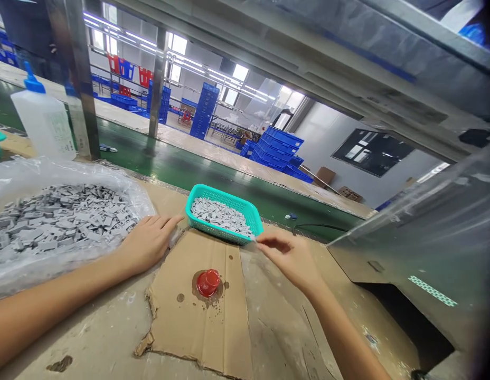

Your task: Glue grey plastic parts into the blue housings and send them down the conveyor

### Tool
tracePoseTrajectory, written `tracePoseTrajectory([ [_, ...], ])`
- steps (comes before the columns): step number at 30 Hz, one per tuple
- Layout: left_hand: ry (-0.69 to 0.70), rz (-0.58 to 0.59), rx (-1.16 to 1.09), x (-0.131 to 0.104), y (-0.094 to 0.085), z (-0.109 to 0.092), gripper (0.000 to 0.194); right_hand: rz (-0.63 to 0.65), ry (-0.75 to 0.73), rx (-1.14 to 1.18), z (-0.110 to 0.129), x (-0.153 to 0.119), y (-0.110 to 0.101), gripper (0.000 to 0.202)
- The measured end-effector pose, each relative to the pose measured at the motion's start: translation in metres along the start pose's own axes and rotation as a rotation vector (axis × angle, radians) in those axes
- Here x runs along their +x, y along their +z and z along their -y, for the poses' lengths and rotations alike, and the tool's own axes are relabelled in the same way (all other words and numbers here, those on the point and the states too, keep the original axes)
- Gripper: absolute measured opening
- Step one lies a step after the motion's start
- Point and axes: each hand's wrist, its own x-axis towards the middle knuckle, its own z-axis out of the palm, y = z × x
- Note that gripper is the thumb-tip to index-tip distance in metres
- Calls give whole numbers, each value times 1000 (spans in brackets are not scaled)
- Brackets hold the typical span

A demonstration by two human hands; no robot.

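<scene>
Nearest, bare forearms reached in over a worn worktable (276, 316), on which a torn cardboard sheet (189, 327) lay flat. On the sheet stood a small red cup (208, 283), its wider end down, ringed by a dark wet patch with scattered spots around it. Beyond the cup, the right hand (290, 256) was at the near right corner of a turquoise basket (207, 228), thumb and fingertip closed together on a small pale piece (253, 239), too blurred to make out its shape. The left hand (150, 241) rested palm down between the basket and a clear plastic bag (138, 192), fingers stretched out loosely and gripping nothing visible. Grey pieces (71, 221) were heaped in the opened bag on the left, and more small grey parts (221, 215) covered the inside of the basket, which sat at the far edge of the cardboard. Behind the bag stood a white bottle (45, 124) with a blue nozzle, near a metal post (81, 79). A green belt (166, 161) ran across behind the basket; farther off, blue crates (274, 150) were stacked on the far side of the room
</scene>
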Motion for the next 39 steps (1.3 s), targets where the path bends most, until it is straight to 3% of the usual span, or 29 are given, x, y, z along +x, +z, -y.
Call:
tracePoseTrajectory([
  [4, 13, 14, 29, 0, 2, 1, 38, 134, -31, 236, 41, -27, 15, 12],
  [8, 21, 12, 47, 0, 2, 2, 32, 142, -65, 251, 58, -36, 27, 16],
  [23, 41, 15, 18, 0, 3, 4, 30, 239, -153, 215, 52, -28, 33, 17],
  [39, 29, 37, 13, 1, 0, 2, 32, 252, -168, 200, 53, -28, 30, 17],
])
